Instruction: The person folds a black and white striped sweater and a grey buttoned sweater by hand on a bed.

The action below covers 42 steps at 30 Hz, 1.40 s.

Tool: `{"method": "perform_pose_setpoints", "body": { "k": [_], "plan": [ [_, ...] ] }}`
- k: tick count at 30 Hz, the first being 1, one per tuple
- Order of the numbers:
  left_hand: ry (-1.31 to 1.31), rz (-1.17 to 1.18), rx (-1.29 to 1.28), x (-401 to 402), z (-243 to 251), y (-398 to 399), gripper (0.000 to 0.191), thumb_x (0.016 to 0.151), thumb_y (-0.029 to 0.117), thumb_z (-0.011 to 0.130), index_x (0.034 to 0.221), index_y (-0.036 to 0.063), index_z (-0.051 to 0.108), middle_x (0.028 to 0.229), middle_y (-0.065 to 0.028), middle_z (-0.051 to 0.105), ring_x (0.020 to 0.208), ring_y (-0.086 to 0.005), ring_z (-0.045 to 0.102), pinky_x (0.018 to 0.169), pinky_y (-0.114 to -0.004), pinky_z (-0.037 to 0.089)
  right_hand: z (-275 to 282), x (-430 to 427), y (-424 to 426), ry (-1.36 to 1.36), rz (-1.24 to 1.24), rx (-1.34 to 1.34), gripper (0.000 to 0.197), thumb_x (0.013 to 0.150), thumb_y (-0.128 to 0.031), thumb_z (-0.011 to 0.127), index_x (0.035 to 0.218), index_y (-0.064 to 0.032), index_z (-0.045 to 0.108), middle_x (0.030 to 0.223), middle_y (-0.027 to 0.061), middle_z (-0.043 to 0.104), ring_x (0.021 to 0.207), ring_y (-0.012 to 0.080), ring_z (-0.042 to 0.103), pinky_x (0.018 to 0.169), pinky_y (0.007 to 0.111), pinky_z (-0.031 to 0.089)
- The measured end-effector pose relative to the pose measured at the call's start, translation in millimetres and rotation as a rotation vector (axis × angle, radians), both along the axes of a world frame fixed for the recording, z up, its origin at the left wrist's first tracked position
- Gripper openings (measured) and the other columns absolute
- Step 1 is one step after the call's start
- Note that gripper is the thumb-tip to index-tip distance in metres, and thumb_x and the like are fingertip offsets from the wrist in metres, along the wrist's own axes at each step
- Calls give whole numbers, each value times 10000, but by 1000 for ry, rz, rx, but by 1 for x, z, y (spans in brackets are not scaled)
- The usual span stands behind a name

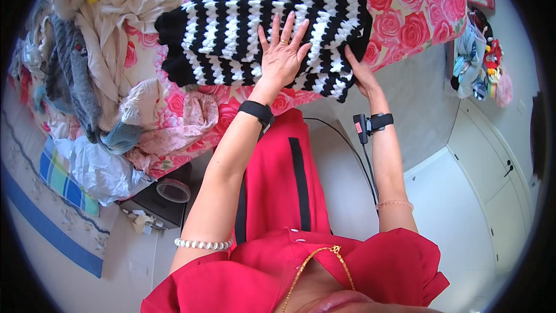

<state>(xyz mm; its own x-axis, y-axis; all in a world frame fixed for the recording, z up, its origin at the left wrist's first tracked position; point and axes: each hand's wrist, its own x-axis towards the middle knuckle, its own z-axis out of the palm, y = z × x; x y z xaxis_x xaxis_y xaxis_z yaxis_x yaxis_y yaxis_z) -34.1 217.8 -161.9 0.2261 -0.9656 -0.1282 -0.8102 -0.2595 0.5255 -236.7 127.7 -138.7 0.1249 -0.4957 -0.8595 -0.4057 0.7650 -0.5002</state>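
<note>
A black-and-white striped knit garment [221, 30] lies folded lengthwise on a rose-print bedspread [408, 13]. Its black ribbed end points left, and the black edge on the right is bunched near the front. My left hand [282, 52] rests flat on the middle of the knit with fingers spread and a ring on one finger. At the garment's right end, my right hand [362, 69] has its thumb on top and the other fingers tucked under the edge, where they are hidden.
Crumpled clothes, among them a grey knit [71, 65], a beige cloth [102, 78] and a pink floral garment [182, 126], heap on the left. A white plastic bag [102, 169] hangs at the bed's edge. A black cable [367, 169] runs down from my right wrist.
</note>
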Motion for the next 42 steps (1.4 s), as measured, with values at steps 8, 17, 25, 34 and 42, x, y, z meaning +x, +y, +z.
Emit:
{"method": "perform_pose_setpoints", "body": {
  "k": [8,17,25,34,42],
  "plan": [
    [331,145,-183,21,13,5,447,949,321,407,1377,199,377,1456,-64,299,1359,-291,222,1097,-463,131,23,25,10,-135,54,-38,556,814,-358,664,1211,3,519,1109,45,589,932,135,571,822,277,441],
    [506,226,-233,56,-4,23,481,947,340,385,1366,104,377,1427,-140,330,1340,-335,244,1100,-386,196,87,100,43,91,548,-537,241,839,-123,538,1005,49,571,927,189,641,872,270,622,781,359,458],
    [1733,373,-287,116,84,56,741,914,614,128,1443,100,201,1471,-92,235,1349,-184,210,1103,-301,135,140,188,98,87,859,-934,467,740,-19,550,1195,37,462,1096,289,547,1013,429,540,839,426,455],
    [1719,670,-220,200,64,128,856,865,689,251,1426,43,224,1461,-114,259,1316,-239,291,1091,-354,194,96,302,158,-77,841,-1049,715,806,-184,610,1385,5,235,1182,353,468,996,429,559,789,412,488],
    [1393,832,-303,239,56,159,512,960,439,376,1258,37,488,1190,-92,572,1041,-236,568,890,-313,447,62,315,151,-452,465,-430,776,937,-442,423,1444,-80,-39,1065,257,567,791,215,648,736,299,504]
  ]
}}
